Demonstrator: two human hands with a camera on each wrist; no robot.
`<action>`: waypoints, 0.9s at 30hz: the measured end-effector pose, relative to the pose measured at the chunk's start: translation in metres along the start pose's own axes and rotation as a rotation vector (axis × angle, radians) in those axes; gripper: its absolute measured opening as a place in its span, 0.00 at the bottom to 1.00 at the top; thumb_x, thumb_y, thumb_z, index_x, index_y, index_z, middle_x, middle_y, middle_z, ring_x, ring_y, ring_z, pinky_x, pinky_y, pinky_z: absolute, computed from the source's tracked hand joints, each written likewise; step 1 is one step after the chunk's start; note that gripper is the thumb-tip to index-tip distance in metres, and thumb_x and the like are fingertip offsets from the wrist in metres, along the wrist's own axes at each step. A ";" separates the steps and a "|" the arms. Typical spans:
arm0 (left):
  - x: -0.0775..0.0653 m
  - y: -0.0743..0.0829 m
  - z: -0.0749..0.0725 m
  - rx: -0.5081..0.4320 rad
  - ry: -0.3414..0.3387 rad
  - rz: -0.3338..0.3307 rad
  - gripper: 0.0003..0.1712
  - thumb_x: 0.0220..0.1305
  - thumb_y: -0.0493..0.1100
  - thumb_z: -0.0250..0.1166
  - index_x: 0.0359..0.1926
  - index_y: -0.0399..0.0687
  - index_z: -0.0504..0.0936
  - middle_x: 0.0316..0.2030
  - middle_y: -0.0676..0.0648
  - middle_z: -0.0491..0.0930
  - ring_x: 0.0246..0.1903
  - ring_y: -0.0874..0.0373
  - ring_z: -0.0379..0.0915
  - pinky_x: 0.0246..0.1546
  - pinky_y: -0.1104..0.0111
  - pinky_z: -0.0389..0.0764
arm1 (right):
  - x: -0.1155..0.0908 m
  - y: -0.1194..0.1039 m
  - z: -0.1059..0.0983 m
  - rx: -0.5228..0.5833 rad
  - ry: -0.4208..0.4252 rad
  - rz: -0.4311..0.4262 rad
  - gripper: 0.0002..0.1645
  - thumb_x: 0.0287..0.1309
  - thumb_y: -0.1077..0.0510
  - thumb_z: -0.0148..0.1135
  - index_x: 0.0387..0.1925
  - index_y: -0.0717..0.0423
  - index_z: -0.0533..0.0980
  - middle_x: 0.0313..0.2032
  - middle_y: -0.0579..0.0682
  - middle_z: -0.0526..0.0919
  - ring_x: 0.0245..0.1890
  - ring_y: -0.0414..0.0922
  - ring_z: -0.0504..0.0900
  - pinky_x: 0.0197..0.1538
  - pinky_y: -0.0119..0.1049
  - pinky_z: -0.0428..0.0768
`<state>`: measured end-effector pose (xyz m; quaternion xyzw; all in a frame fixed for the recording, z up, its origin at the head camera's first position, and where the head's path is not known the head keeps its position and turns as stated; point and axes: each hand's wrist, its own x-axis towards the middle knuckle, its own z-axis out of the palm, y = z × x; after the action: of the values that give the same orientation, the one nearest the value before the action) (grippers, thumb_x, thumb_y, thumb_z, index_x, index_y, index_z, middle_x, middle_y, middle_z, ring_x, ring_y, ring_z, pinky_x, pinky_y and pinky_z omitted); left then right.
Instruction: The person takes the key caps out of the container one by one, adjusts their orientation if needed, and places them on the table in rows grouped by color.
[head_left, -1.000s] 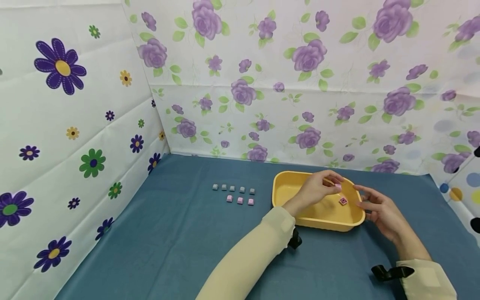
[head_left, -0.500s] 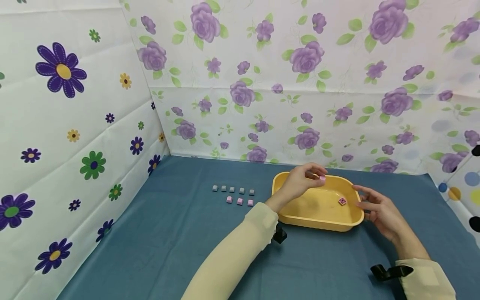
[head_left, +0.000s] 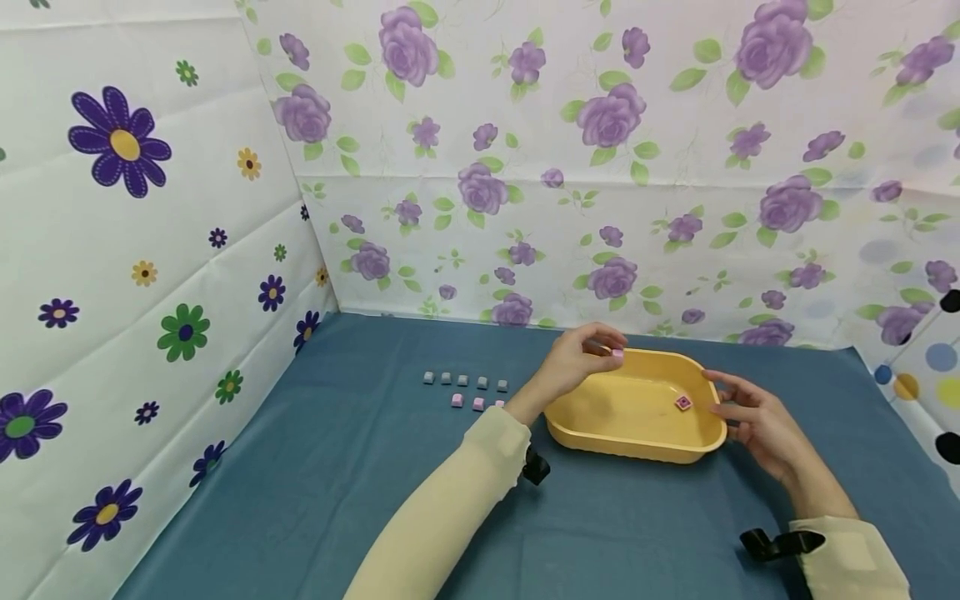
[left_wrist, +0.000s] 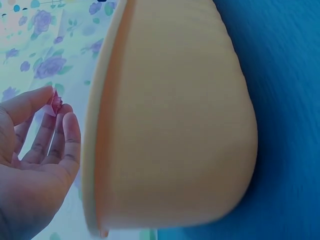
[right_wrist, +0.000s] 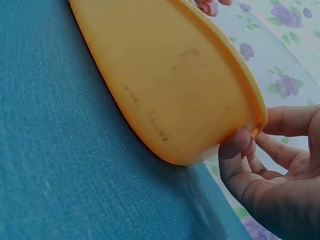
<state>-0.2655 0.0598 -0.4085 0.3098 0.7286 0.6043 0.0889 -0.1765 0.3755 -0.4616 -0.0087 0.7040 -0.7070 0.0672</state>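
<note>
Between the thumb and fingertips of my left hand (head_left: 568, 367) is a small pink keycap (head_left: 618, 354), held above the left part of a yellow tray (head_left: 630, 421). The left wrist view shows this keycap (left_wrist: 54, 103) with its hollow underside partly turned to the camera, beside the tray rim (left_wrist: 92, 145). Another pink keycap (head_left: 682, 402) lies upside down on the tray floor toward the right. My right hand (head_left: 768, 429) grips the tray's right end; in the right wrist view the thumb (right_wrist: 235, 150) presses the outer wall below the rim.
Left of the tray, a row of several grey keycaps (head_left: 462, 381) lies on the blue cloth (head_left: 315, 483). In front of it is a row of pink keycaps (head_left: 478, 404), its right end partly covered by my left sleeve (head_left: 450, 492). Flowered sheets (head_left: 480, 242) stand behind and at the sides.
My left hand has moved left across the tray with the pink keycap, from the right part to the left part. The right hand stays at the tray's right end.
</note>
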 end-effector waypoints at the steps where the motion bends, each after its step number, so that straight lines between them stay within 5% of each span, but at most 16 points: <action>1: -0.001 0.000 -0.003 0.001 0.000 0.000 0.17 0.71 0.39 0.70 0.58 0.42 0.84 0.51 0.47 0.85 0.45 0.61 0.82 0.47 0.71 0.84 | 0.000 0.000 0.000 -0.002 0.001 0.000 0.34 0.75 0.65 0.59 0.78 0.52 0.64 0.44 0.45 0.71 0.36 0.40 0.78 0.40 0.35 0.86; 15: -0.025 0.000 -0.053 0.069 0.025 -0.009 0.18 0.71 0.40 0.69 0.59 0.41 0.82 0.54 0.44 0.83 0.51 0.51 0.81 0.51 0.65 0.84 | -0.001 0.000 -0.001 -0.011 -0.002 -0.008 0.34 0.75 0.65 0.59 0.78 0.53 0.64 0.43 0.45 0.70 0.38 0.41 0.77 0.40 0.36 0.86; 27: -0.042 -0.005 -0.080 0.079 0.063 -0.047 0.18 0.71 0.40 0.70 0.59 0.43 0.82 0.55 0.44 0.83 0.53 0.49 0.81 0.54 0.61 0.84 | 0.000 -0.001 0.000 -0.025 0.015 0.015 0.35 0.75 0.64 0.59 0.78 0.52 0.63 0.44 0.46 0.71 0.38 0.41 0.78 0.40 0.35 0.86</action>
<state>-0.2744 -0.0297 -0.4036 0.2768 0.7615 0.5822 0.0676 -0.1765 0.3752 -0.4609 0.0011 0.7133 -0.6977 0.0672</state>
